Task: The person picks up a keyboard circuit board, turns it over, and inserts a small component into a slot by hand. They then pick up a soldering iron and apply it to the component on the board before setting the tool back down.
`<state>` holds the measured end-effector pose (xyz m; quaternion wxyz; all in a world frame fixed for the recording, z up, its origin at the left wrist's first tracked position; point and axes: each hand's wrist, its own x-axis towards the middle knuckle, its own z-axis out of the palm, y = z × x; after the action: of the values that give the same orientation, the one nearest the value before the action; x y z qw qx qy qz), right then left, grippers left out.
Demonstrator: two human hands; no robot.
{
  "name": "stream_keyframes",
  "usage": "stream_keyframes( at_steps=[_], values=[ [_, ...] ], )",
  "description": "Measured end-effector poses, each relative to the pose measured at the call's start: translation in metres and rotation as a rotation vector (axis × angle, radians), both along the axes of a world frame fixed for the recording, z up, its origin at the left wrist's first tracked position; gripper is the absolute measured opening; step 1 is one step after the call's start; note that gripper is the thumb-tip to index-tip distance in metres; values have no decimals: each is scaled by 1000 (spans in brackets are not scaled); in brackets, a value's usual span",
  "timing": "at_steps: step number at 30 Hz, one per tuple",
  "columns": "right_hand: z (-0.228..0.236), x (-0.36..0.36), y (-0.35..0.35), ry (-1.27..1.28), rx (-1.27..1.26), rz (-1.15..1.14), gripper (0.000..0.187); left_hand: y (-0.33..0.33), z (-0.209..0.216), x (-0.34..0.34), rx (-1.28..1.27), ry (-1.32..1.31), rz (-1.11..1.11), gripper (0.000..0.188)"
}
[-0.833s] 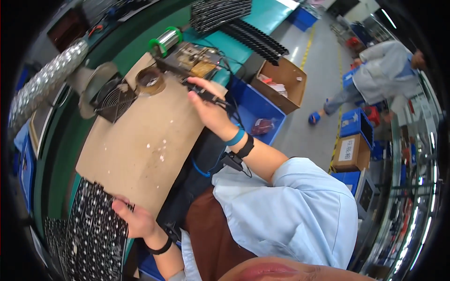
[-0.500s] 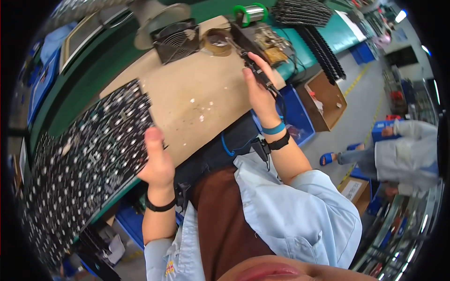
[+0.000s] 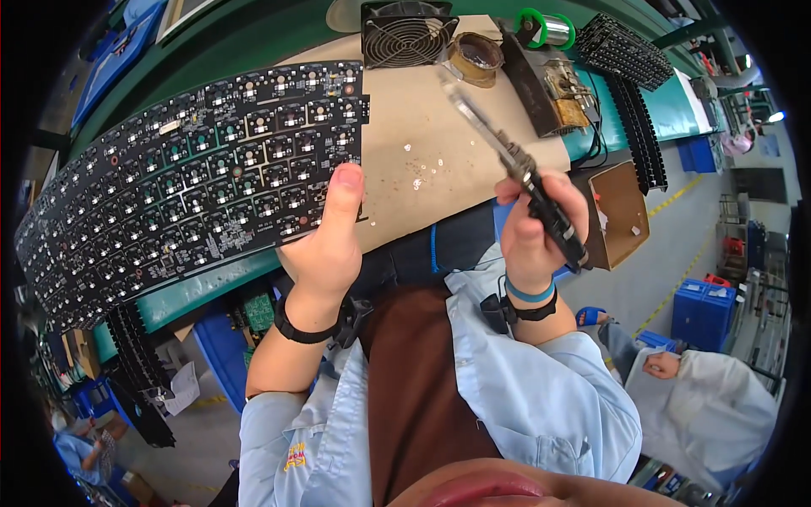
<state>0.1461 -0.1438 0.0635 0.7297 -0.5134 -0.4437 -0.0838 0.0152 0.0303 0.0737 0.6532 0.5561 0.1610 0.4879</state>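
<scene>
Seen from the head camera: the left hand (image 3: 325,245) pinches the lower right edge of one matte black keyboard circuit board (image 3: 245,160), thumb flat on top, on a tan pad (image 3: 431,169) flecked with solder at the green bench's near edge. The right hand (image 3: 536,232) is closed round one slim soldering iron (image 3: 515,165), tip raised toward a single square black fan (image 3: 408,32). Since half a second ago, the board has slid right, toward the pad's centre

Both hands raised from bent forearms, left hand (image 3: 325,245) thumb-up in a pinch, right hand (image 3: 534,226) fisted.
</scene>
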Motion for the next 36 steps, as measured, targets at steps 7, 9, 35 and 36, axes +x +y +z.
stream_keyframes(
  at_steps=[7,9,35,36],
  values=[
    [-3,-6,-3,-136,-138,66,52,-2,2,2,36,-9,25,24],
    [-4,-7,-1,-134,-147,87,52,-4,2,1,26,-13,22,24],
    [-7,-9,3,-101,-156,79,52,-3,-2,-5,78,-2,11,25],
    [-7,-9,3,-95,-155,83,52,-3,-3,-4,77,-1,12,25]
  ],
)
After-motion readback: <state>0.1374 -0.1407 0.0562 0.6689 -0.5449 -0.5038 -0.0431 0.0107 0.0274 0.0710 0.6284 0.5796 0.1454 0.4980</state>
